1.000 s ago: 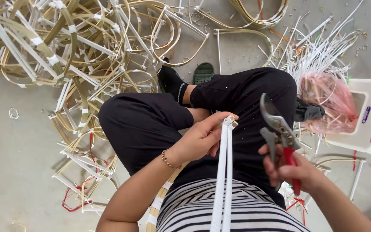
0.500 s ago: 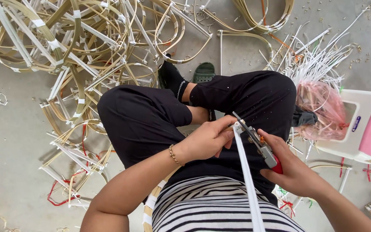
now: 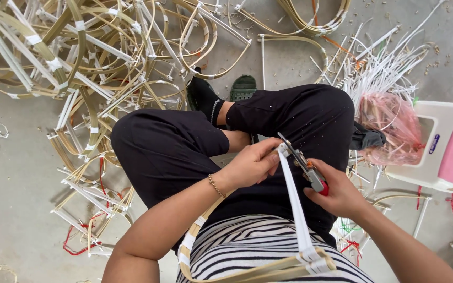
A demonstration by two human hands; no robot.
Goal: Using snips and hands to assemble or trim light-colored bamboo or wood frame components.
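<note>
**A:** What sits closest to me in the head view?

**B:** A bent cane frame point(image 3: 268, 270) lies across my striped top at the bottom edge, wrapped with white tape where a white strip point(image 3: 295, 209) joins it. The strip runs up and away from my body toward both hands.

**A:** What are my hands doing?

**B:** My left hand point(image 3: 252, 163), with a thin bracelet point(image 3: 216, 186) at the wrist, has its fingers pressed together, pinching the top end of the white strip. My right hand point(image 3: 339, 194) is closed around the red handles of a pair of pliers point(image 3: 302, 162). The metal nose of the pliers points up and left and meets the strip's top end, right beside my left fingertips. I cannot tell whether the nose actually bites the strip.

**A:** And beyond the hands?

**B:** My legs, in black trousers, are crossed above the concrete floor point(image 3: 11, 209). One foot in a black sock rests near a green sandal point(image 3: 243, 87). To my right stands a white and pink plastic stool point(image 3: 446, 152), with a pink plastic bag point(image 3: 389, 126) of thin sticks against it.

**A:** Farthest away?

**B:** A large tangled heap of cane loops point(image 3: 90, 57) bound with white tape fills the upper left. Loose white strips point(image 3: 384, 57) fan out at the upper right.
</note>
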